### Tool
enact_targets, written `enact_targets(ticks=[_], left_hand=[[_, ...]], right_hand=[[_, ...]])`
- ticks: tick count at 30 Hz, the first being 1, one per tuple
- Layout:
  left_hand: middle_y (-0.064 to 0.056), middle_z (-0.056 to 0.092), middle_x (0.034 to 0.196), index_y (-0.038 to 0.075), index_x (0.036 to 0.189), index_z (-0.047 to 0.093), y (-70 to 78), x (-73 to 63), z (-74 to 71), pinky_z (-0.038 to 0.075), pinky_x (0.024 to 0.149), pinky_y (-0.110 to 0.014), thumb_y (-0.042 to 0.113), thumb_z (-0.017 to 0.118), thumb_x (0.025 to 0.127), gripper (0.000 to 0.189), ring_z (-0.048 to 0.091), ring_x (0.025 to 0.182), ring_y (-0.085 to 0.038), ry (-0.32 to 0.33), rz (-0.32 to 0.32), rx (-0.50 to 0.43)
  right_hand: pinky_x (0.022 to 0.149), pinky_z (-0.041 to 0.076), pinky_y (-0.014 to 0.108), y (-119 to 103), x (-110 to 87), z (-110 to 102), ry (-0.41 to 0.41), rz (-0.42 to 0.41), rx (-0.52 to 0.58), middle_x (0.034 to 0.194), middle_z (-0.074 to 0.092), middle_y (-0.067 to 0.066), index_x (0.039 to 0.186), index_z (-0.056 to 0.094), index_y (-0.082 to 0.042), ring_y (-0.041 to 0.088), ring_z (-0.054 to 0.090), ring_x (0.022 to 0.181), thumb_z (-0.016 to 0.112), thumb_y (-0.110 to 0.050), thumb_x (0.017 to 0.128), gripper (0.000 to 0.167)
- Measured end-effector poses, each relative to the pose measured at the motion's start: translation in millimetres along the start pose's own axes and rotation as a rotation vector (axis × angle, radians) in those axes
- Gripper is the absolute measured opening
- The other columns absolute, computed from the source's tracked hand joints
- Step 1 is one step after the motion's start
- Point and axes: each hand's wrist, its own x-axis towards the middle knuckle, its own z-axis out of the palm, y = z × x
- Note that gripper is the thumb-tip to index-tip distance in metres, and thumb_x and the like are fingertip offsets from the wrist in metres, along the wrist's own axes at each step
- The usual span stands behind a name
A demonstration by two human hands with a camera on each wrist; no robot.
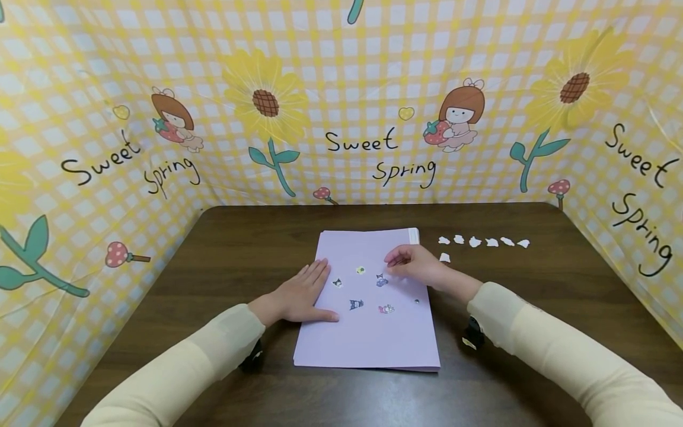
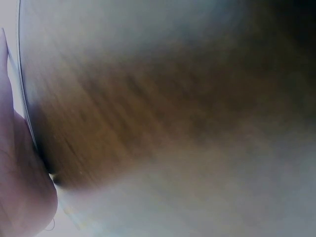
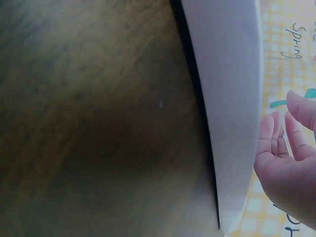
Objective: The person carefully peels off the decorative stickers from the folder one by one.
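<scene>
Your right hand [image 1: 418, 267] hovers low over the upper right part of the lilac folder [image 1: 368, 338], its fingers curled inward with the fingertips drawn together just beside the purple cartoon sticker [image 1: 381, 280]; whether they pinch anything there is too small to tell, and the right wrist view shows only loosely bent fingers [image 3: 276, 133] past the folder's pale edge [image 3: 227, 98]. Your left hand [image 1: 301, 293] lies flat on the folder's left edge, fingers straight and pressed down, the thumb stretched along the sheet toward the near side; the left wrist view shows just the heel of that hand [image 2: 19, 187] against blurred wood. Between your two hands, stuck to the folder, sit a small black-and-white sticker [image 1: 337, 283], a yellow round sticker [image 1: 360, 270], a dark blue figure sticker [image 1: 356, 304], a pink sticker [image 1: 386, 309] and a tiny dark dot sticker [image 1: 417, 301]. The folder lies in the middle of the dark wooden desk [image 1: 533, 308], its long sides running from near edge to far edge. Toward the desk's far right, a row of white torn paper scraps [image 1: 482, 241] lines up beside the folder's far right corner, with one more scrap [image 1: 444, 257] just below the row, close to your right hand. A yellow gingham backdrop [image 1: 341, 89] printed with sunflowers stands around the desk's far and side edges.
</scene>
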Motion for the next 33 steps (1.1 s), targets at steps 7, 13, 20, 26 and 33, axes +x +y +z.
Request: enact_targets(ticks=[7, 13, 20, 26, 33], left_hand=[[-0.013, -0.002, 0.162, 0.003, 0.155, 0.004, 0.5, -0.1, 0.5, 0.006, 0.116, -0.040, 0.086, 0.037, 0.078, 0.118, -0.004, 0.147, -0.025, 0.001, 0.004, -0.001], [-0.013, -0.002, 0.162, 0.003, 0.155, 0.005, -0.2, 0.3, 1.1, 0.006, 0.117, -0.041, 0.087, 0.037, 0.077, 0.119, -0.003, 0.147, -0.025, 0.007, 0.007, -0.005], [-0.013, -0.001, 0.162, 0.003, 0.155, 0.005, -1.0, 0.5, 2.1, 0.007, 0.117, -0.041, 0.087, 0.037, 0.077, 0.119, -0.002, 0.147, -0.025, 0.010, 0.006, 0.000], [-0.015, 0.002, 0.162, 0.002, 0.155, 0.008, -2.0, 0.2, 3.2, 0.009, 0.116, -0.043, 0.085, 0.038, 0.078, 0.117, 0.000, 0.147, -0.028, 0.028, 0.018, 0.002], [-0.014, 0.002, 0.162, 0.002, 0.155, 0.007, -1.3, 0.1, 1.9, 0.009, 0.116, -0.042, 0.086, 0.037, 0.078, 0.118, 0.000, 0.148, -0.027, 0.021, 0.011, 0.008]], right_hand=[[0.074, 0.048, 0.028, 2, 3.1, 6, -0.037, 0.004, -0.048, 0.093, 0.064, 0.009, 0.104, 0.066, 0.005, 0.021, 0.057, 0.084, 0.072, -0.002, 0.086, 0.020], [0.074, 0.050, 0.027, 6, 7.2, 9, -0.069, -0.035, -0.080, 0.090, 0.065, 0.008, 0.102, 0.065, 0.005, 0.019, 0.058, 0.081, 0.073, 0.004, 0.082, 0.021], [0.074, 0.047, 0.026, 8, 11.1, 12, -0.108, -0.051, -0.212, 0.086, 0.062, 0.004, 0.101, 0.066, 0.000, 0.017, 0.056, 0.079, 0.078, -0.002, 0.080, 0.024], [0.068, 0.042, 0.025, 7, 15.5, 13, -0.143, -0.087, -0.303, 0.079, 0.057, 0.001, 0.101, 0.066, -0.002, 0.014, 0.051, 0.073, 0.080, -0.007, 0.080, 0.025], [0.065, 0.039, 0.025, 6, 16.8, 13, -0.171, -0.089, -0.344, 0.073, 0.053, 0.000, 0.099, 0.067, -0.003, 0.014, 0.048, 0.068, 0.079, -0.006, 0.080, 0.023]])
